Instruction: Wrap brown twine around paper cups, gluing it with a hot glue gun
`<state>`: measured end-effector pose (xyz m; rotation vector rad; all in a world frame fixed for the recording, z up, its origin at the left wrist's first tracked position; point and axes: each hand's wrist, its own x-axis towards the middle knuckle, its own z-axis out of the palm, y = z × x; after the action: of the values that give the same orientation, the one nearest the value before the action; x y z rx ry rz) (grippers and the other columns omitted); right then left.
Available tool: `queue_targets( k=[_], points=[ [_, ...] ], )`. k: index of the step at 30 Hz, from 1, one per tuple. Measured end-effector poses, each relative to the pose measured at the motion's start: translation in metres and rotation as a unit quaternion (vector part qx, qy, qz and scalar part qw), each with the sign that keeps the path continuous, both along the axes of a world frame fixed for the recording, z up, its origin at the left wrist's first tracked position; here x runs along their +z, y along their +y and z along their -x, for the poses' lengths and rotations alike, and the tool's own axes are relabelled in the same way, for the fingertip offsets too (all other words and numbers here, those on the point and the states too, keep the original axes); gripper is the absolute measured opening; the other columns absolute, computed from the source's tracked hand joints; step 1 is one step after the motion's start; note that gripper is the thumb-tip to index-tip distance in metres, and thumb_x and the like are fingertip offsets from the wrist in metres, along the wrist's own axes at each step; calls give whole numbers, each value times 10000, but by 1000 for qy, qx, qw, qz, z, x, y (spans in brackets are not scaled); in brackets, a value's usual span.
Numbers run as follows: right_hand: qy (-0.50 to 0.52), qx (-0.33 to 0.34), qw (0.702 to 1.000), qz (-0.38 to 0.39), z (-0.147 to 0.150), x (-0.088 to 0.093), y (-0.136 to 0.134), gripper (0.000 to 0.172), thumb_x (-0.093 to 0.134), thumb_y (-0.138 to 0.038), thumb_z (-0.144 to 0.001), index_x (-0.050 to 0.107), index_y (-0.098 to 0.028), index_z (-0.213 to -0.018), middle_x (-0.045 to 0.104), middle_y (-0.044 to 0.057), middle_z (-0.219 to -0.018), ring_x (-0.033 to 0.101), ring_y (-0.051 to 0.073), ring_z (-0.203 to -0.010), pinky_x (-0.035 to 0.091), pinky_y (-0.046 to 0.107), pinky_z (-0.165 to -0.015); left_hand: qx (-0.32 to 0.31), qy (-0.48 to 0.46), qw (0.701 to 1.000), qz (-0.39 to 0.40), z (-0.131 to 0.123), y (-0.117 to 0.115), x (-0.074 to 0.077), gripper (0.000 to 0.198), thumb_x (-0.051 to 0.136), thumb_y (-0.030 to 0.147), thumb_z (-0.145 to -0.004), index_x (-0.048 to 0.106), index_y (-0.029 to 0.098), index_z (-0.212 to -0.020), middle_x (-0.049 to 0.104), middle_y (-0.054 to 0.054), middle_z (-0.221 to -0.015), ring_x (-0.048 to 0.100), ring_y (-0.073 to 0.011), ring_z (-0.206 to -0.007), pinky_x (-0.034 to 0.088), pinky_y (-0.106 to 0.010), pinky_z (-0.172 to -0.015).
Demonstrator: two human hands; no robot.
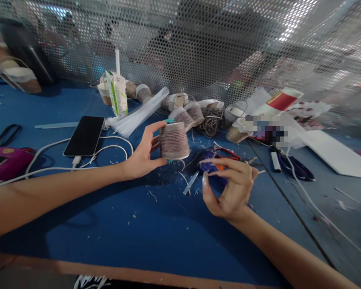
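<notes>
My left hand (144,154) holds a small cup wrapped in grey-brown cord (174,141) by its rim and base, raised over the blue table (132,237). The cup lies on its side between thumb and fingers. To the right, my right hand (228,186) is raised with fingers curled and thumb apart from them; no object shows between them. Just behind it lie a blue glue gun (209,156) with a clear glue stick (191,182) and red-handled pliers (228,154), partly hidden by the fingers.
Several cord-wrapped cups (194,112), a bundle of clear sticks (141,112) and a drink carton (118,94) stand or lie before a perforated metal screen (168,48). A phone (84,136) with a white cable lies left, near a magenta glue gun (10,162). Dark-handled scissors (297,168) lie right.
</notes>
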<state>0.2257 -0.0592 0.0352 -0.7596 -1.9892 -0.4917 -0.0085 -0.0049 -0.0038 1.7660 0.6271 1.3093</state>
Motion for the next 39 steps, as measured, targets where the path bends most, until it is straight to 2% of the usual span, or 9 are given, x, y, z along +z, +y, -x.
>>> queue_targets(
  k=[4,6,10,15,21,28,34,36,39],
  points=[
    [-36,-127,989,59,-3,-4,8,304,605,-242,-812,438,-232,-1067,581,153,-1164,589,338,-1056,431,545,-853,-21,9,1000,5,1,1,0,808,735,270,-780,233,382,-1403,232,-81,-1558,520,-291,-1309,483,-539,-1094],
    [-56,-194,974,105,-11,-7,12,320,602,-314,-833,449,-200,-1090,563,192,-1176,564,372,-1065,437,573,-842,-28,13,999,18,1,1,1,805,727,270,-792,223,380,-1409,240,-85,-1549,558,-277,-1259,524,-513,-1058],
    [-101,-292,925,221,-30,-7,17,545,619,-549,-783,496,-131,-1110,584,227,-1068,563,413,-995,458,605,-794,-30,-3,999,34,-1,0,1,812,731,300,-796,206,367,-1413,280,-95,-1506,565,-281,-1231,560,-500,-1005],
    [-208,-323,841,381,-35,10,14,550,570,-447,-732,531,-67,-1127,580,240,-1047,560,416,-1040,485,556,-837,-9,-20,998,62,-3,-1,2,816,745,326,-776,214,316,-1396,315,-110,-1478,544,-295,-1252,533,-512,-1038],
    [-233,-353,835,353,-24,8,15,419,560,-346,-697,560,-89,-1030,572,212,-1020,542,375,-1009,487,504,-810,-22,-12,998,63,-1,-2,1,861,743,359,-777,180,334,-1428,282,-115,-1511,508,-319,-1300,525,-507,-1047],
    [-145,-325,881,311,-36,-6,29,272,544,-406,-776,528,-158,-885,603,190,-935,524,357,-951,466,539,-807,-29,0,998,50,0,-3,3,869,721,291,-795,160,361,-1455,225,-102,-1537,512,-300,-1278,555,-465,-1011],
    [30,-247,941,229,-32,2,20,207,565,-412,-827,501,-220,-874,671,141,-890,616,308,-870,499,465,-786,-34,-1,998,50,1,-4,4,852,697,229,-805,182,369,-1470,170,-87,-1547,491,-300,-1307,532,-481,-1048],
    [109,-187,937,272,-26,6,12,219,552,-455,-870,522,-238,-876,680,70,-748,650,247,-711,515,414,-737,-32,-4,998,46,1,-4,3,859,700,214,-798,193,370,-1474,175,-81,-1537,489,-291,-1306,530,-479,-1057],
    [182,-66,897,397,-17,7,2,304,520,-545,-907,560,-251,-844,612,-21,-510,625,191,-486,532,368,-633,-31,-2,999,34,1,-3,3,879,706,186,-783,216,391,-1484,192,-64,-1513,511,-260,-1264,534,-462,-1061]
  ],
)
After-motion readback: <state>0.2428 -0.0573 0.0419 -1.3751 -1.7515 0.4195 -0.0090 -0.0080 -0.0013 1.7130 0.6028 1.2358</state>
